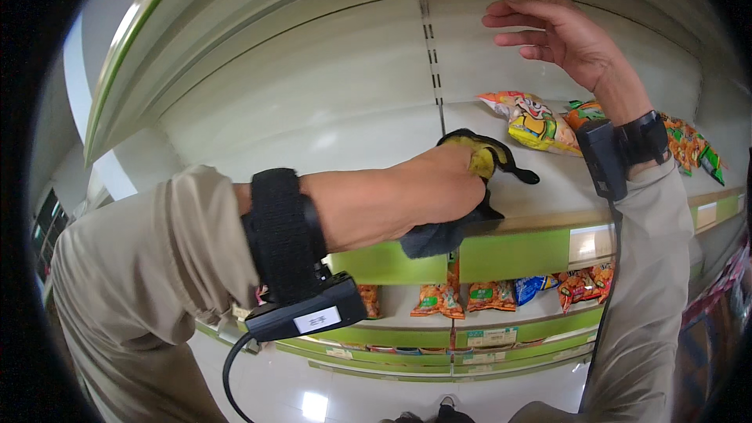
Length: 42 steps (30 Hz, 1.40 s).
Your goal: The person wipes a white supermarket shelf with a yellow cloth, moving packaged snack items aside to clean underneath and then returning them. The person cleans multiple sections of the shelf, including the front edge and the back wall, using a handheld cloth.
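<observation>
My left hand [449, 179] reaches across from the left and grips a bunched cloth [435, 238], dark grey with black edging and a yellow part. The cloth rests on a white shelf [546, 191] and its dark end hangs over the front edge. My fingers are mostly hidden behind the back of the hand. Raised near the back panel, my right hand [567, 41] holds nothing, its fingers apart and slightly curled. Below it, a yellow and orange snack bag [543, 123] lies on the shelf, right of the cloth.
More orange snack bags [684, 141] lie at the shelf's right end, partly behind my right forearm. Lower, another shelf bears orange bags [437, 299] and a blue bag [534, 288]. An upper shelf [141, 29] overhangs at left. A cable [229, 370] hangs from my left wrist device [308, 308].
</observation>
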Tool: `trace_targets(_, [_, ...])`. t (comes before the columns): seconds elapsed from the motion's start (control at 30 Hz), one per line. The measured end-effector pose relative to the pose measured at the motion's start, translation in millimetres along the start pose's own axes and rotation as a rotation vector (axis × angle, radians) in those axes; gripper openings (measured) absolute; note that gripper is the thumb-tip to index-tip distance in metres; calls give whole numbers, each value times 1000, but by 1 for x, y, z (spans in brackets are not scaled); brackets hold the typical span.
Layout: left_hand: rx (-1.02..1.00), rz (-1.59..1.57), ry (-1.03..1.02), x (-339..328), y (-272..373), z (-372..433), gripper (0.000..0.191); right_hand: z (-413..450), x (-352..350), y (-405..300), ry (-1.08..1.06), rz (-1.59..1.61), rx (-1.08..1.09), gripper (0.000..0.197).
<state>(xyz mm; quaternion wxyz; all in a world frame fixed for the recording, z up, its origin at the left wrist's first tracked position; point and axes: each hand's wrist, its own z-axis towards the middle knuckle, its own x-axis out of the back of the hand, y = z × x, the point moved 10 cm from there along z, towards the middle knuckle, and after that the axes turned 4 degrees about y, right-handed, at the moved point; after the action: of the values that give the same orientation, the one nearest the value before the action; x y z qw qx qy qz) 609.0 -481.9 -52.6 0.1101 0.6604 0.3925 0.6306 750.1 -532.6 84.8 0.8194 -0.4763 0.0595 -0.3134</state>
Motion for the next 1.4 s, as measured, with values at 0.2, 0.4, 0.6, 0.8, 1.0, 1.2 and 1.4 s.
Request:
trace_targets(0.2, [124, -343, 201, 11, 10, -73, 24, -29, 3, -40, 41, 13, 72, 33])
trace_targets(0.4, [2, -567, 152, -8, -14, -116, 27, -91, -13, -96, 37, 32, 181, 36])
trace_targets(0.6, [-19, -753, 404, -27, -94, -199, 26, -177, -91, -76, -155, 256, 186, 34])
trace_targets(0.8, [349, -1576, 274, -126, -227, -265, 29, -278, -182, 18, -251, 512, -251, 32])
trace_targets(1.0, [206, -2031, 562, -168, -273, -330, 39, -346, -296, 101, -382, 679, -582, 40])
trace_targets(1.2, [-296, -2236, 527, -151, -255, -362, 34, -395, -394, 142, -552, 999, -779, 40])
trace_targets(1.4, [-117, -1936, 869, -170, -279, -399, 57, -375, -413, 111, -574, 1008, -719, 24])
